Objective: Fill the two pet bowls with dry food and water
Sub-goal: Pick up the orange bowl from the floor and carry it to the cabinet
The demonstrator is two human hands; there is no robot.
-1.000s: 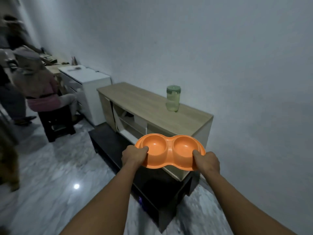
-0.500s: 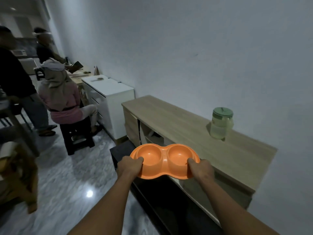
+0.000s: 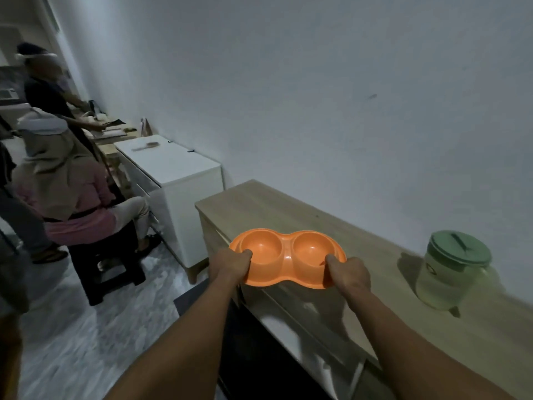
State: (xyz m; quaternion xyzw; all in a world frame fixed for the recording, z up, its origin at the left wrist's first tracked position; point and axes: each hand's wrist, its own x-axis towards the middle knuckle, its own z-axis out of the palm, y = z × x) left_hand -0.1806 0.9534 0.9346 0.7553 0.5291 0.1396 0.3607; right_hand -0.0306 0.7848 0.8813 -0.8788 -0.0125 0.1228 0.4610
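Two hands carry an orange double pet bowl [image 3: 288,256] at the front edge of a wooden sideboard [image 3: 288,215]. The left hand [image 3: 230,265] grips one end of the rim, thumb hooked into the well, and the right hand [image 3: 349,274] grips the other end the same way. Both wells look dry and empty, so neither filling appears to have begun. Whether the dish already touches the sideboard top or hangs just above it cannot be told.

A green-lidded jug [image 3: 452,272] of pale liquid stands on the sideboard, well to the right of the dish. No dry food is in view.

The likeliest mishap is the dish being set down with its near side overhanging the front edge, where letting go would tip it to the floor. Later, a hasty pour from the jug could slop water across the low bridge into the food well.

One small round mark shows on the jug's side, too blurred to read; no other writing or brand is legible. Beyond a white cabinet [image 3: 173,166], a person [image 3: 66,180] sits on a dark stool [image 3: 109,269].
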